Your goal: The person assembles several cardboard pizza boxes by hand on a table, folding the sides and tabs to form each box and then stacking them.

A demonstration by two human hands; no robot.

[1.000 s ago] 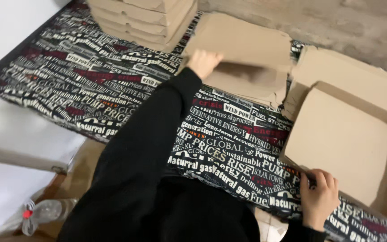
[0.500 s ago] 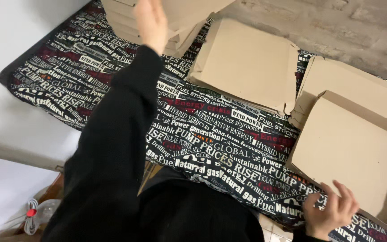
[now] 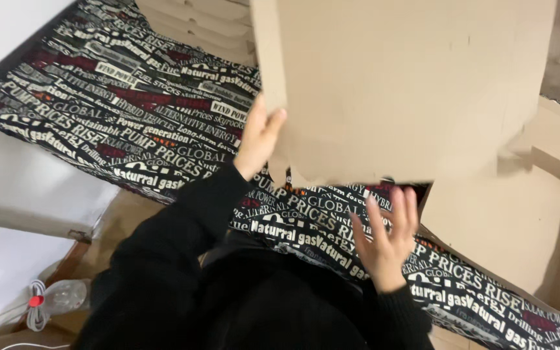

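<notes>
Head view, looking down. A flat sheet of brown cardboard point(image 3: 403, 84), an unfolded box blank, is raised above the surface and fills the picture from 11 o'clock to 2 o'clock. Its face is plain, matte and unprinted, with faint score lines and short die-cut slits; narrow side flaps run along its left edge, and its lower edge is notched into tabs near 6 o'clock of the sheet.

The left hand point(image 3: 259, 138), at 9 o'clock of the sheet, grips the sheet's left flap, thumb on the near face and the other fingers hidden behind it. The right hand point(image 3: 387, 236), at 6 o'clock of the sheet, is spread open with fingers pointing up just below the lower edge; whether the fingertips touch the cardboard cannot be told, and it holds nothing. Both arms wear black sleeves point(image 3: 163, 259).

Beneath lies a black cloth point(image 3: 131, 129) printed with white and red lettering. At 4 o'clock a partly folded cardboard box point(image 3: 520, 227) with raised walls rests on the cloth. At 12 o'clock, partly hidden by the sheet, is a stack of flat cardboard point(image 3: 196, 26). At 8 o'clock, off the cloth, lie a clear plastic bottle point(image 3: 66, 297) and a white cord point(image 3: 34, 311).
</notes>
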